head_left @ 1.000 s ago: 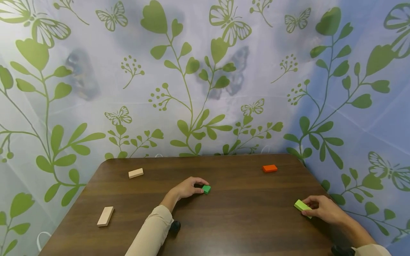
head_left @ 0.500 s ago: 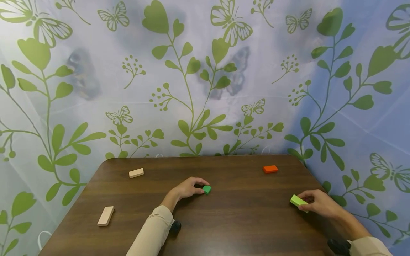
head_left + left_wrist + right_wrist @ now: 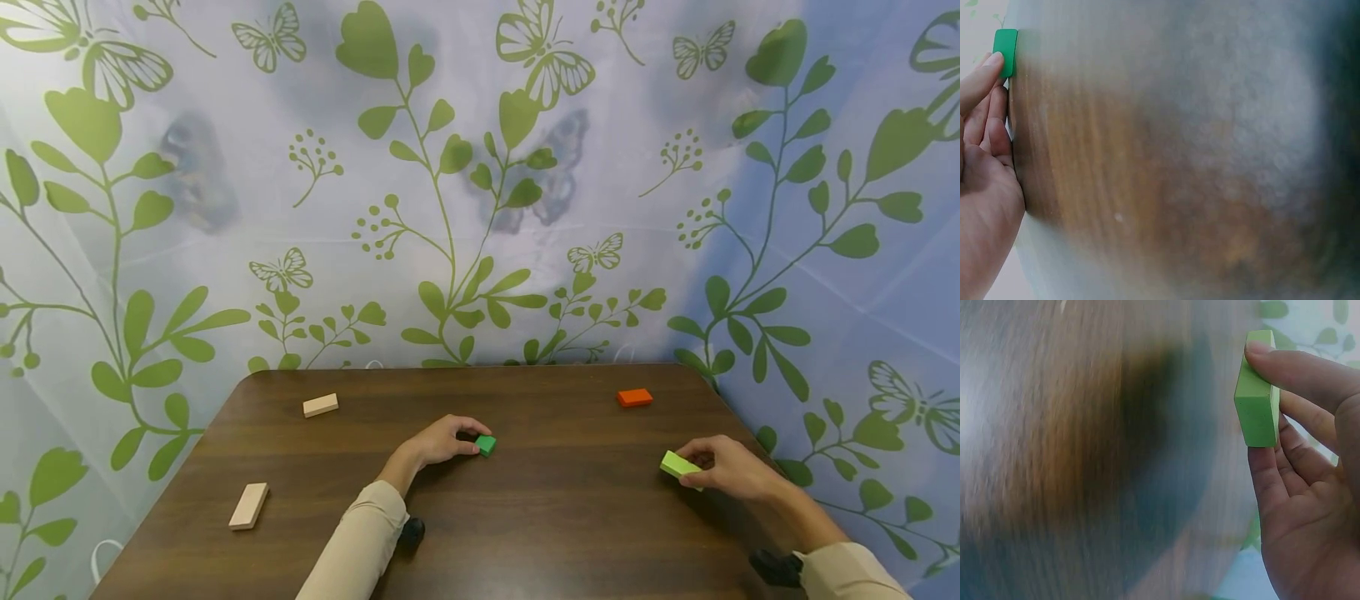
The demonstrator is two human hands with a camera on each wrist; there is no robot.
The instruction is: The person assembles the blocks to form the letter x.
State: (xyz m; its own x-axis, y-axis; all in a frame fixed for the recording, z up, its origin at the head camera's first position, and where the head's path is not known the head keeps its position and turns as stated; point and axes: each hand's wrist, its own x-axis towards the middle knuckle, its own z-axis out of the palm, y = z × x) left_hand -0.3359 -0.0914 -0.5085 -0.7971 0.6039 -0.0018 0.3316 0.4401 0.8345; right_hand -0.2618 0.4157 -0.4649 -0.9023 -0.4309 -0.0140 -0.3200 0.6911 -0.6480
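Lime block [image 3: 678, 464] moved left, partly hidden by right hand [image 3: 731, 468].

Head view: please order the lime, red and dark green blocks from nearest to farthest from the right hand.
1. Lime block: held in the right hand.
2. Red block: back right.
3. Dark green block: near the middle, in the left hand.

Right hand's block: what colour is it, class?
Light green block, clearest in the right wrist view.
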